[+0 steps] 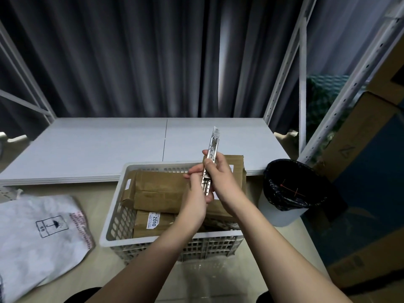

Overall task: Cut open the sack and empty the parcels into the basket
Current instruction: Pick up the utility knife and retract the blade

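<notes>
Utility knife [209,166]: gripped by both hands, left hand [196,193], right hand [220,178], blade toward 12 o'clock, above white basket [113,226] of brown parcels [161,189]. Sack [39,237]: floor, 9 o'clock.

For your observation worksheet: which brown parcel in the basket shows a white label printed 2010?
The near parcel, lowest in the white basket, by the left forearm. The parcels behind it show plain brown paper there.
</notes>
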Demonstrator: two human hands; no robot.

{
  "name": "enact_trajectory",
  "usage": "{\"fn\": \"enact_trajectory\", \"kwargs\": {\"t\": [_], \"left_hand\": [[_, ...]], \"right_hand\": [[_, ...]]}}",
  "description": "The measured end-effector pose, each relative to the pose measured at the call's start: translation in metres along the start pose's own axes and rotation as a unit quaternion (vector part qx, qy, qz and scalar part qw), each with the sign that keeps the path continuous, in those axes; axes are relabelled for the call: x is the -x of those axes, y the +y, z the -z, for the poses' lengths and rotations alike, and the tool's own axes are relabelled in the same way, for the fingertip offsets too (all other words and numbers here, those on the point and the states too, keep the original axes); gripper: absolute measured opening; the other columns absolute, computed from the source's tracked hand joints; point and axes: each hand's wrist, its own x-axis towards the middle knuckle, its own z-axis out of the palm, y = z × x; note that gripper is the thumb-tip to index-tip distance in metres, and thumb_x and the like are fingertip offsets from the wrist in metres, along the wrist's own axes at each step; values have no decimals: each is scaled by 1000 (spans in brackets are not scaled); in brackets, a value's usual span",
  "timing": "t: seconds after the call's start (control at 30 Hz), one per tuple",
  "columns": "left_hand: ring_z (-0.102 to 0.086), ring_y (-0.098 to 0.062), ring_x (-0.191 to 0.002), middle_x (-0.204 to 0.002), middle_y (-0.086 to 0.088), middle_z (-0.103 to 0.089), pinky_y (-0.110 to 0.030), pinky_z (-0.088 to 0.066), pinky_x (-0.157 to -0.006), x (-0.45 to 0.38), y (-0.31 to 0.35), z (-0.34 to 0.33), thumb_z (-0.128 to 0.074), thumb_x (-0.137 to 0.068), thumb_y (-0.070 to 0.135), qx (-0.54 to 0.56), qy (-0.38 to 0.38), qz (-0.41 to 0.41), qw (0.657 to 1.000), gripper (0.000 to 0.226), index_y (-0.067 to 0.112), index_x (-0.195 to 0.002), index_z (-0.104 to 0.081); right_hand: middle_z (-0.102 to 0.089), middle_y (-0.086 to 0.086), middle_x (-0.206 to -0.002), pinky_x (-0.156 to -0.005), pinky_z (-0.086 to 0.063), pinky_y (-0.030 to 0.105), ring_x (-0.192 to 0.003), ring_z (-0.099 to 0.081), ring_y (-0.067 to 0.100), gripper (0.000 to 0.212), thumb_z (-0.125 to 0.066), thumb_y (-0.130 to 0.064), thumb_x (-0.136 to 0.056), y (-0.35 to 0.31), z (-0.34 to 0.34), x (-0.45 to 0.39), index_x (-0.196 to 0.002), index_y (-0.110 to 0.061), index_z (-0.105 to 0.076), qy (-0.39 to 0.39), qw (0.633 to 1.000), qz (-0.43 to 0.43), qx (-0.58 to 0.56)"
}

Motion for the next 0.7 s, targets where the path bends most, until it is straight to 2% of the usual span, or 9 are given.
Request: {"fn": "enact_trajectory", "kwargs": {"t": [0.07,0.2,0.23,0.33,0.47,0.53,0.57,0.63,0.7], "left_hand": [[-23,-1,-27,-32,10,-30,-16,-18,-36,1,3,-1,-19,-94,52,36,-9,39,999,46,25,-76,-51],[-15,-1,-27,-34,10,-24,-10,-13,-34,6,6,1,-12,-99,42,68,-34,75,994,47,20,-70,-42],[-14,-2,-28,-35,10,-24,-11,-12,-35,6,6,1,-11,-99,42,74,-37,77,994,47,21,-71,-43],[-14,-3,-30,-37,10,-22,-10,-12,-35,6,6,2,-12,-98,44,96,-35,87,991,47,23,-78,-49],[-15,-3,-29,-37,8,-22,-10,-13,-32,0,6,6,-21,-97,42,109,-24,86,990,38,21,-72,-40],[-20,-2,-27,-39,4,-29,-10,-15,-33,-1,8,6,-19,-98,39,101,-39,69,992,36,19,-82,-44],[-22,-2,-26,-42,0,-33,-9,-15,-33,-2,8,8,-18,-99,37,100,-49,65,992,35,19,-90,-46],[-21,-3,-24,-47,-6,-43,-6,-16,-35,-4,13,13,-18,-98,34,123,-96,80,985,34,17,-94,-47],[-20,-3,-27,-51,-2,-50,-5,-15,-36,-8,17,19,-21,-98,28,161,-151,98,970,32,16,-92,-49]], "right_hand": [[-68,12,-95,-78,-50,39,-94,-63,41,17,-30,-12,-103,-1,2,2,-120,-16,-34,-20,1000,-13,1],[-66,12,-120,-42,-45,18,-110,-54,54,24,-35,-14,-103,1,5,3,-126,-18,-31,-54,998,-31,21],[-66,7,-121,-40,-44,19,-111,-51,56,27,-37,-14,-102,1,6,3,-127,-21,-30,-64,997,-33,18],[-62,6,-128,-56,-48,23,-114,-45,58,36,-36,-7,-101,5,10,3,-134,-19,-27,-92,995,-41,21],[-58,8,-133,-50,-47,16,-105,-54,53,43,-37,1,-98,9,8,6,-133,-22,-28,-126,991,-27,30],[-56,15,-133,-40,-41,13,-95,-56,56,46,-38,2,-98,5,10,6,-136,-19,-28,-129,991,-27,32],[-53,23,-134,-37,-38,12,-80,-59,51,48,-40,3,-97,2,12,6,-138,-19,-28,-132,990,-32,36],[-46,34,-133,-39,-38,12,-54,-55,18,52,-44,5,-95,-2,15,8,-139,-20,-32,-130,990,-39,21],[-56,25,-129,-56,-50,18,-66,-61,10,49,-45,5,-94,-5,16,9,-137,-18,-38,-124,990,-59,-33]]}}
